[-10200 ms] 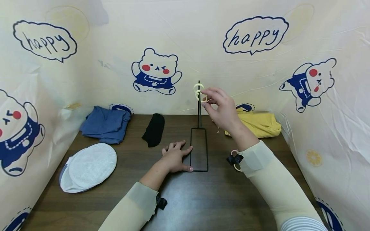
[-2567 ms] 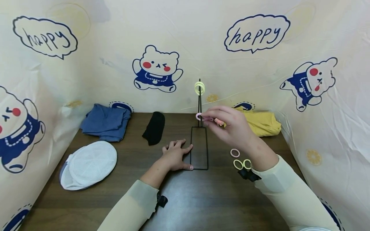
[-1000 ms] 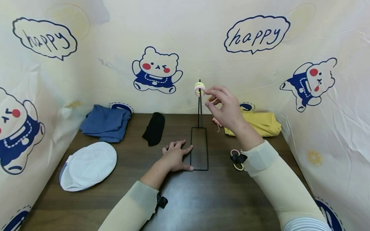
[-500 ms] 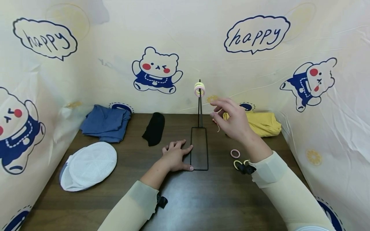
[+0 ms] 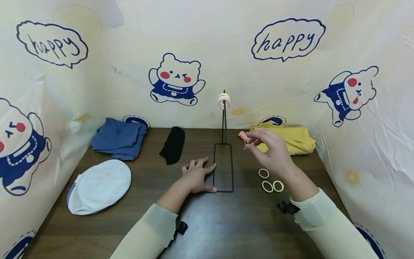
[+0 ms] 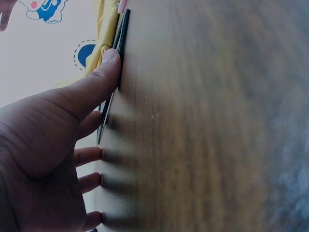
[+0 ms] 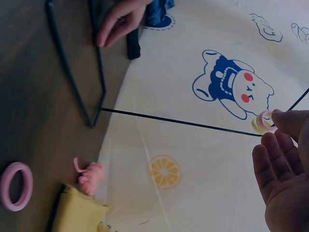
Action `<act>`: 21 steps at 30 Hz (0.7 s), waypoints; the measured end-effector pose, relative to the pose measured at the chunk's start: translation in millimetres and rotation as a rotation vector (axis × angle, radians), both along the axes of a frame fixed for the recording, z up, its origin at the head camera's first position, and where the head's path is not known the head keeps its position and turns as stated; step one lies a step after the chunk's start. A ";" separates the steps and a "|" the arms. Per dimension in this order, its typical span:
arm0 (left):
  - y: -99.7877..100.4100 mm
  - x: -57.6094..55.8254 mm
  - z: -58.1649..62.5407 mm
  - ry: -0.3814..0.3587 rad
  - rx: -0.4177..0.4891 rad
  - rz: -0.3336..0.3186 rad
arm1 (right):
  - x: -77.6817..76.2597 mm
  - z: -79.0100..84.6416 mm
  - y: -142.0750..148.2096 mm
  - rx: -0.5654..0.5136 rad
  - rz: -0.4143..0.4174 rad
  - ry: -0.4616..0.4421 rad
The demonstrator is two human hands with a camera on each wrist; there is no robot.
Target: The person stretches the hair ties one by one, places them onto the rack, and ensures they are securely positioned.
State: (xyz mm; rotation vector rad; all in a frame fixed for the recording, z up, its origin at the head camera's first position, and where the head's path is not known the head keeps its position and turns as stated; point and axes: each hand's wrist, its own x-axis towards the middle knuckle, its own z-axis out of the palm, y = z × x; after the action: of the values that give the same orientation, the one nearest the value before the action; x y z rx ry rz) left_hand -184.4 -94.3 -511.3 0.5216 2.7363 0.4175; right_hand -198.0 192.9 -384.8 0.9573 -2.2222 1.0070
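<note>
My left hand (image 5: 196, 177) lies spread beside the black wire stand (image 5: 232, 169), thumb on its base frame. In the left wrist view, the left thumb (image 6: 99, 82) rests along the dark wire. Yellow and pink rings (image 5: 224, 102) hang near the top of the upright. My right hand (image 5: 271, 151) reaches over the table, thumb and fingertips parted right at a small pink bundle of cord (image 5: 244, 136). In the right wrist view, the right hand (image 7: 287, 169) appears near the hung rings, the pink bundle (image 7: 91, 178) lying apart from it.
One pink ring (image 5: 263, 173) and two yellow rings (image 5: 267, 186) lie below the right hand. A folded yellow cloth (image 5: 295, 138) sits behind it. On the left are folded blue cloth (image 5: 119, 138), a black sock (image 5: 173, 145) and a white cap (image 5: 100, 187).
The right hand brought a pink ring up to the stand's top, let it go there, then moved down and right to the pink bundle. The left hand has stayed on the base.
</note>
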 end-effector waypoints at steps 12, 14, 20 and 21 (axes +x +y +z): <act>0.4 2.2 3.2 -0.011 0.017 0.005 | 23.8 -27.1 32.9 0.042 -0.060 -0.029; 0.4 2.7 3.0 -0.015 0.022 0.008 | 26.5 -31.0 38.1 0.051 -0.064 -0.042; 0.5 3.9 2.3 -0.012 0.019 0.011 | 35.0 -43.4 55.9 0.106 -0.107 -0.089; 0.6 4.0 2.9 -0.011 0.021 0.010 | 36.3 -46.0 59.0 0.114 -0.116 -0.099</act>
State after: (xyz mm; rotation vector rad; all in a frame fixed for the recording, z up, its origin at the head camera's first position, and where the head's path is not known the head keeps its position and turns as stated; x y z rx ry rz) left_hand -180.4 -93.7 -508.4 0.5093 2.7275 0.4504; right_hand -161.7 251.8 -430.8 0.8312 -2.4094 0.9019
